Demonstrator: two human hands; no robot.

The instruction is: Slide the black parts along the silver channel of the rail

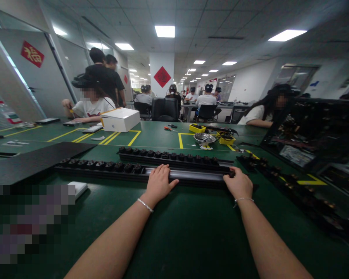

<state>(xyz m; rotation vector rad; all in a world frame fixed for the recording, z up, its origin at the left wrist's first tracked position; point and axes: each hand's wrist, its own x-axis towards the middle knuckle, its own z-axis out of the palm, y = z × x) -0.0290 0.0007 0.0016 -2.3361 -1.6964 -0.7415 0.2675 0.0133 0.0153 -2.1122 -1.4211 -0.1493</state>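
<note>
A long black power-strip rail [197,176] lies crosswise on the green table. Round-faced black socket modules [104,166] line its left part, while its right part shows a bare, shiny channel. My left hand [159,182] rests on the rail just right of the last module, fingers flat across it and thumb spread out. At the right end, my right hand [239,183] pinches a small black part [231,173] against the rail; the fingers partly hide it. Close behind lies a second rail with a row of similar modules [168,156].
Loose black modules [291,182] trail along the right, beside a dark upright panel [311,131]. Behind are a metal bowl [204,138], yellow bins [197,128], an orange screwdriver [169,128] and a white box [121,119]. A black sheet [31,162] lies left. Other people sit around the table.
</note>
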